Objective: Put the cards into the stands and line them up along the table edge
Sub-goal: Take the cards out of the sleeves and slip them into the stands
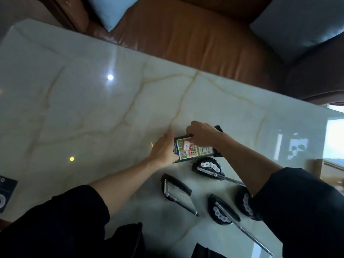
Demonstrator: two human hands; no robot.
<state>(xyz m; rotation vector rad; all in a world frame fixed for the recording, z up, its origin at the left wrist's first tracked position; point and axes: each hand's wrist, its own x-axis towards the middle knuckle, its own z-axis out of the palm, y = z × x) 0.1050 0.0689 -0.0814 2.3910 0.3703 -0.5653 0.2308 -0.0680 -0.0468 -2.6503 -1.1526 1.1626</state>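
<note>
— So, how far is the person with the cards, do you think?

— Not far, I judge. At nine o'clock, on the edge of the marble table, lies a dark flat piece, cut by the view; I cannot tell what it is. Toward the middle, the left hand is flat and open, fingers together, pressing the side of the green card. The right hand is closed on the top edge of this card, fingers pinched together.

— Is the card already in its stand?

— It seems to be going in now. A black stand shows only partly behind the right hand, so I cannot tell if the card is seated.

— And the other stands?

— Four more, at about five o'clock from the hands. The leftmost stand holds a clear panel, maybe with a pale card; it is blurred. The stand just under the hands, the lower stand and the stand by the right sleeve each carry a clear panel that looks empty. They are scattered, not in a line, so filling and lining up are still left.
</note>
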